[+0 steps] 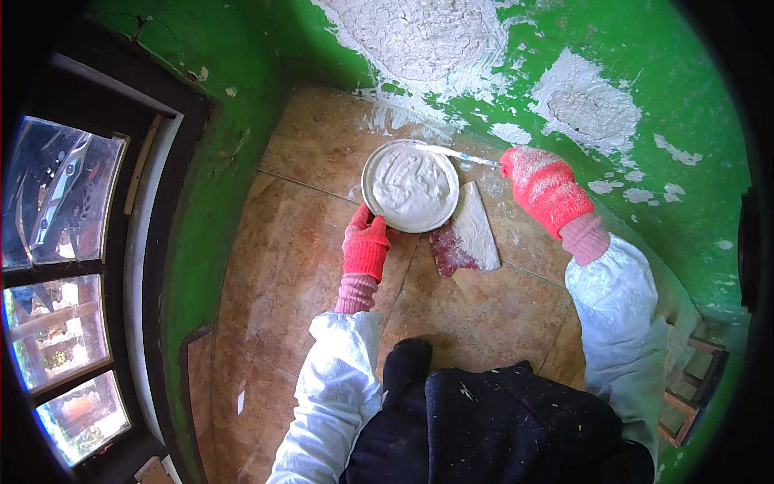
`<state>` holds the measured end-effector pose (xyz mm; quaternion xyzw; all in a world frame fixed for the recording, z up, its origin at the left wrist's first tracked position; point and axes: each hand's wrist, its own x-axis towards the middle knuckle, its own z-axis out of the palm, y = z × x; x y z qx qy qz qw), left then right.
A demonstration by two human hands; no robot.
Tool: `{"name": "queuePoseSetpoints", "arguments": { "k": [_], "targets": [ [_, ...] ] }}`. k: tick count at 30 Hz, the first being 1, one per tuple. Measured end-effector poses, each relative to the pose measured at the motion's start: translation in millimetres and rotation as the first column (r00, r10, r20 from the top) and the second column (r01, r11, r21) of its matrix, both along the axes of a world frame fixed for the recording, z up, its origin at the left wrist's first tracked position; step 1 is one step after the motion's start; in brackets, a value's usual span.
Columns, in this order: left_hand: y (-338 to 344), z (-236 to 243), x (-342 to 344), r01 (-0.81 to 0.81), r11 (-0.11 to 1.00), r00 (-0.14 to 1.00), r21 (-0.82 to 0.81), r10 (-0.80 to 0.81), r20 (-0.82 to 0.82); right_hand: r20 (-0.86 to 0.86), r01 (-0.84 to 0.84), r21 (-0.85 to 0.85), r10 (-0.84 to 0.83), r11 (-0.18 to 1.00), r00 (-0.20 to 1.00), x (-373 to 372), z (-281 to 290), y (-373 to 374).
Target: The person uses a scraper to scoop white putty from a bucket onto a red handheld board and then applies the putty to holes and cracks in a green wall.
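A round white tub [368,179] of pale, creamy paste [409,187] is low in front of me. My left hand [364,246], in a red knit glove, grips the tub's near-left rim. My right hand [542,187], gloved in red, is closed on the handle of a slim spreading tool [458,155], whose far end lies over the tub's top edge. A flat piece [474,227], partly dark red and coated with white material, lies on the tiles beside and partly behind the tub.
Green walls [637,73] with patched white areas [584,101] border the tiled floor [298,242]. A dark-framed glazed door or window [109,266] is at left. A small wooden structure [692,387] stands at lower right. My dark-clothed legs fill the bottom middle.
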<state>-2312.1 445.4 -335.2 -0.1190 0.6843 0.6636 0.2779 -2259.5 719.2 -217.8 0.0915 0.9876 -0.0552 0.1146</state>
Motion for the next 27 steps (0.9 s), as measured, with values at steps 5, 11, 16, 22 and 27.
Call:
{"name": "queuePoseSetpoints", "arguments": {
  "k": [5,11,16,22,27],
  "targets": [
    [-1.2,-1.5,4.5,-0.035,0.998,0.999,0.053,0.035,-0.009,0.061,0.013,0.061,-0.016,0.998,0.998,-4.2,1.9,-2.0],
    [1.1,-5.3,8.4,-0.036,0.999,0.999,0.007,0.036,-0.02,0.15,0.021,0.188,-0.05,0.982,0.987,0.6,26.2,-15.8],
    [-1.5,-10.3,10.0,-0.033,0.999,0.996,-0.011,0.032,-0.08,0.175,-0.039,0.258,-0.008,0.965,0.984,7.0,36.2,-30.9],
    [2.9,-8.9,14.3,-0.055,0.998,0.993,-0.039,0.051,-0.102,0.245,-0.127,0.266,0.06,0.956,0.968,6.0,56.1,-54.2],
    [10.2,1.4,21.4,-0.133,0.991,0.988,0.012,0.133,-0.084,0.277,-0.193,0.234,0.125,0.953,0.953,10.1,69.1,-62.7]
  ]
}}
